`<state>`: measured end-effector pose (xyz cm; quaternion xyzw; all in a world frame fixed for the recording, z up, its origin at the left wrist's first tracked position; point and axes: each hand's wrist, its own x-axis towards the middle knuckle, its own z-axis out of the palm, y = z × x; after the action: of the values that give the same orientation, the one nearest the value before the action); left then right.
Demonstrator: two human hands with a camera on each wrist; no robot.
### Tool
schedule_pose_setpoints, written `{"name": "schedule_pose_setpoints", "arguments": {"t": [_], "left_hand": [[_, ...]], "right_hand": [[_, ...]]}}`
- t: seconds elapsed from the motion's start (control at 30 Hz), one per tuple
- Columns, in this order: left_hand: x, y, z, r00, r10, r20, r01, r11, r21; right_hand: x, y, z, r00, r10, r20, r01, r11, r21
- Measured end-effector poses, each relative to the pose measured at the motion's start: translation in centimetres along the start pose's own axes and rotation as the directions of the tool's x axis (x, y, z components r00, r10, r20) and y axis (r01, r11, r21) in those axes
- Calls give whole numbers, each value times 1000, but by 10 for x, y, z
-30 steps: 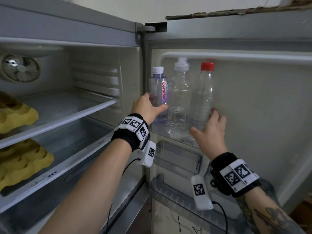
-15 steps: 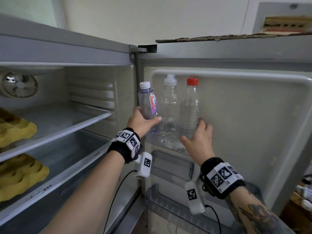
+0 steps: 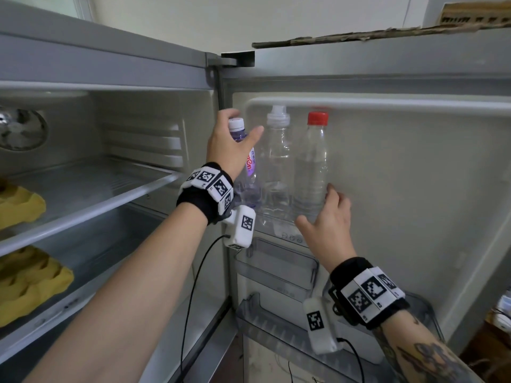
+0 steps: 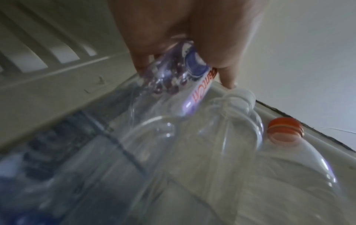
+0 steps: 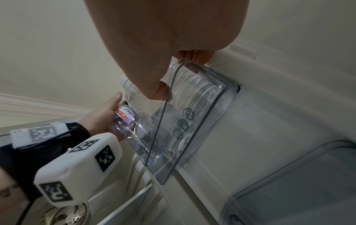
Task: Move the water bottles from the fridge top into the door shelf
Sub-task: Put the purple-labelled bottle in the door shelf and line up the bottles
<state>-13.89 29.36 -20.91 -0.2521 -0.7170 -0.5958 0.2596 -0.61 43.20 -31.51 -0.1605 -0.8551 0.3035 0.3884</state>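
Observation:
Three clear water bottles stand side by side in the upper door shelf. On the left is the purple-labelled bottle with a white cap. My left hand curls round its shoulder and neck, thumb in front; the left wrist view shows those fingers on the same bottle. A white-capped bottle stands in the middle and a red-capped bottle on the right. My right hand grips the red-capped bottle low down, thumb in front at the shelf rim.
Yellow egg trays lie on the fridge's inner shelves at the left, with a round fan above. Two more clear door bins hang below. A torn cardboard sheet lies along the top of the door.
My left hand has slid up the purple-labelled bottle from its middle to its neck. The right hand stays low on the red-capped bottle. The head view has tilted upward.

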Motion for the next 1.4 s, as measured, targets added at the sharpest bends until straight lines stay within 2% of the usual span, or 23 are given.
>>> {"name": "schedule_pose_setpoints", "arguments": {"t": [0.3, 0.67, 0.97, 1.2, 1.4], "left_hand": [[17, -8, 7, 991, 48, 126, -71, 981, 179], [23, -13, 6, 983, 98, 153, -129, 970, 204], [7, -23, 18, 982, 176, 65, -185, 968, 170], [1, -25, 18, 984, 172, 49, -178, 962, 206], [-6, -25, 19, 986, 166, 11, -164, 960, 228]], "right_hand": [[-2, 4, 7, 999, -7, -34, 8, 1000, 21], [-3, -1, 12, 997, 14, -70, -13, 1000, 21], [-8, -5, 16, 994, 30, -108, -31, 1000, -8], [-9, -4, 16, 996, 16, -93, -18, 1000, -26], [-15, -5, 15, 992, -10, -128, 11, 1000, 12]]}}
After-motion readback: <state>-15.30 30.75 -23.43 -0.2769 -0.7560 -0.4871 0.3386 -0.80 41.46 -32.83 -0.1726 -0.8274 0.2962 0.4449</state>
